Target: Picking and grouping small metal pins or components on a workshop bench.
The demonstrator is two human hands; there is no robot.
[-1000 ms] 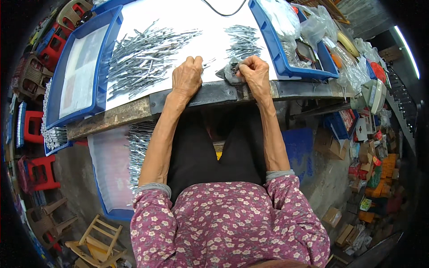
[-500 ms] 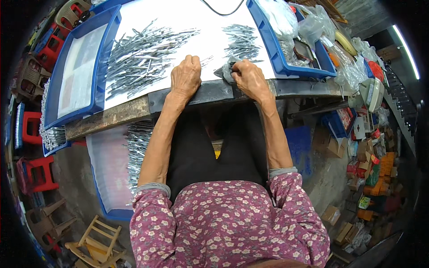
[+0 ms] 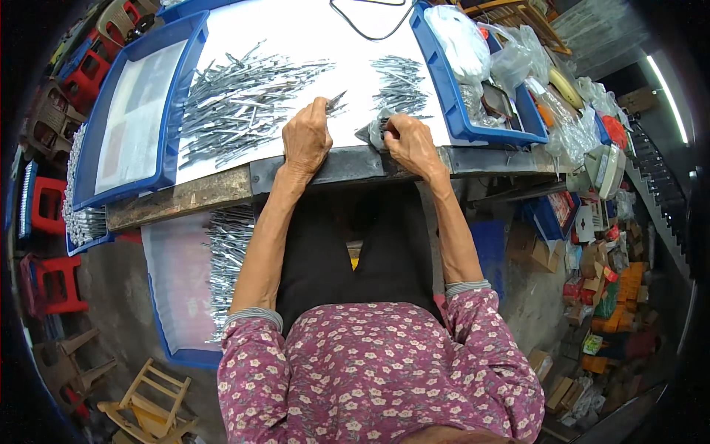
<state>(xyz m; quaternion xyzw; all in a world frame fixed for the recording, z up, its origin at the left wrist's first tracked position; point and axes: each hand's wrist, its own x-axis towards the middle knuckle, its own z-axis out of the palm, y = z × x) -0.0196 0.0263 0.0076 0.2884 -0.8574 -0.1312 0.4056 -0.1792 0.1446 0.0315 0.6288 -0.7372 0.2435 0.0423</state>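
My left hand (image 3: 306,140) is closed at the white-topped table's near edge. A thin dark metal rod (image 3: 336,98) sticks out from its fingertips, with a few loose rods just beyond. To its right, my right hand (image 3: 414,146) is closed on a crumpled grey cloth (image 3: 373,133) at the edge. Something dark shows between cloth and fingers, too small to make out. Beyond my left hand spreads a large heap of thin metal rods (image 3: 244,100). A smaller pile of similar rods (image 3: 399,81) lies beyond my right hand.
A blue tray (image 3: 168,133) with a pale lining stands left of the large heap. At right, a blue bin (image 3: 458,118) holds plastic bags. A black cable (image 3: 362,35) loops at the back. Below the table, another tray (image 3: 177,296) holds more rods.
My left fingertips have moved onto the loose rods, and a rod now juts from them. My right hand stays closed on the cloth. The whole view has shifted slightly.
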